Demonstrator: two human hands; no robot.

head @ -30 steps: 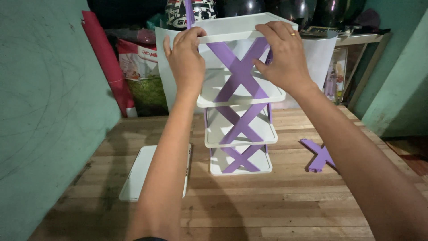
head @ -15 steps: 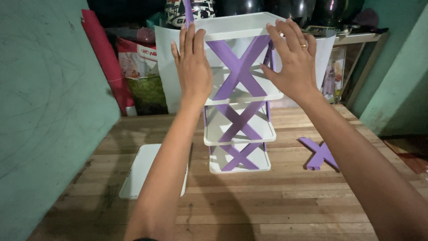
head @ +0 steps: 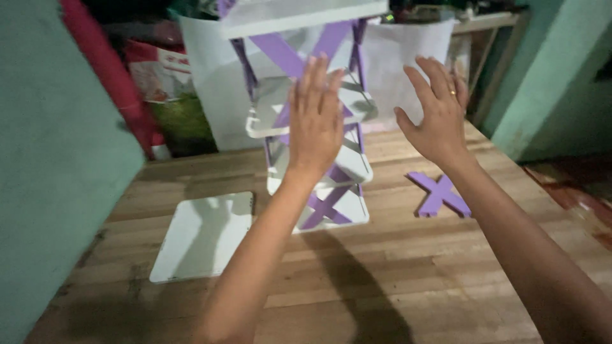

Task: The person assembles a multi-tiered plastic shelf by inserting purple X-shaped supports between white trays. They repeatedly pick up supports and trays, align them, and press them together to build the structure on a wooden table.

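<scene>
A tall rack of white square shelves (head: 299, 16) joined by purple X-shaped braces (head: 280, 54) stands on the wooden table (head: 382, 274). My left hand (head: 315, 121) is raised flat in front of the rack's middle shelves, fingers apart, holding nothing. My right hand (head: 437, 118), with a ring on one finger, hovers to the right of the rack, fingers spread and empty. Neither hand touches the rack. The view is blurred.
A loose white shelf panel (head: 201, 236) lies flat on the table left of the rack. A spare purple X brace (head: 440, 194) lies to the right. Green walls stand on both sides; a red roll (head: 108, 70), bags and a white sheet (head: 395, 64) sit behind.
Both hands have let go of the rack's top shelf and pulled back toward me, fingers opening. The view has shifted, so the rack now sits further left.
</scene>
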